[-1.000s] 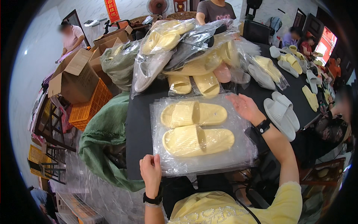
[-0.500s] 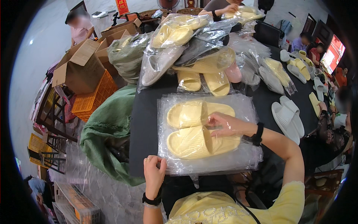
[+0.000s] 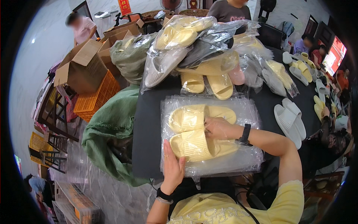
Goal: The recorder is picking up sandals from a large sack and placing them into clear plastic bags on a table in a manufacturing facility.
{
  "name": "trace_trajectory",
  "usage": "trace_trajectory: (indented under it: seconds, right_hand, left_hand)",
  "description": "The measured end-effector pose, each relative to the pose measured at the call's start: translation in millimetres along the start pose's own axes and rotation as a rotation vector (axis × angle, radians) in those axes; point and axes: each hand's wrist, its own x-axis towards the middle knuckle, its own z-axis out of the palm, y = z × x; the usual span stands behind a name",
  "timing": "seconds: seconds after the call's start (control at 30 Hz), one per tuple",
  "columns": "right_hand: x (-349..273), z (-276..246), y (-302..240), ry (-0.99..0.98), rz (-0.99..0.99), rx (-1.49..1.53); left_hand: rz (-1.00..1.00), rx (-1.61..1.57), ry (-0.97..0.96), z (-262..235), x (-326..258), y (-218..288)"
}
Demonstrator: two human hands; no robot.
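A pair of pale yellow ribbed slippers (image 3: pixel 190 146) lies side by side, toes to the left, in a clear plastic bag on a flat stack of clear plastic bags (image 3: pixel 238 164). My right hand (image 3: pixel 220 128) reaches in from the right. Its curled fingers close on the slippers where the two straps meet; the fingertips are partly hidden. At the bags' left edge my left hand (image 3: pixel 172 164) is open, fingers stretched out, touching the plastic beside the nearer slipper's toe.
Bagged slippers (image 3: pixel 164 63) are heaped at the table's far side. Loose grey slippers (image 3: pixel 290 122) lie right on the black table (image 3: pixel 147 138). A green cloth sack (image 3: pixel 108 134), an orange crate (image 3: pixel 97 100) and cardboard boxes (image 3: pixel 80 67) stand left. Other people work around the room.
My right hand has moved slightly left and closed its fingers at the straps. My left hand has moved right and up, opening flat against the bag's edge. A person opposite has straightened up.
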Motion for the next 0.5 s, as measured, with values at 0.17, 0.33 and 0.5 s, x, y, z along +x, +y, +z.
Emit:
trace_trajectory:
  seconds: [0.17, 0.33, 0.5]
  right_hand:
    - [-28.1, -21.8, 12.3, -0.054, 0.045, -0.032]
    - [-101.0, -38.9, 59.9, -0.108, 0.260, -0.269]
    - [-201.7, -78.6, 65.4, 0.115, 0.507, -0.284]
  left_hand:
    - [-0.058, 0.100, -0.040, 6.5, 2.0, -5.8]
    - [-0.046, 0.354, -0.072, 13.2, 0.8, 2.7]
    - [-0.032, 0.484, -0.055, 14.3, 0.9, 8.1]
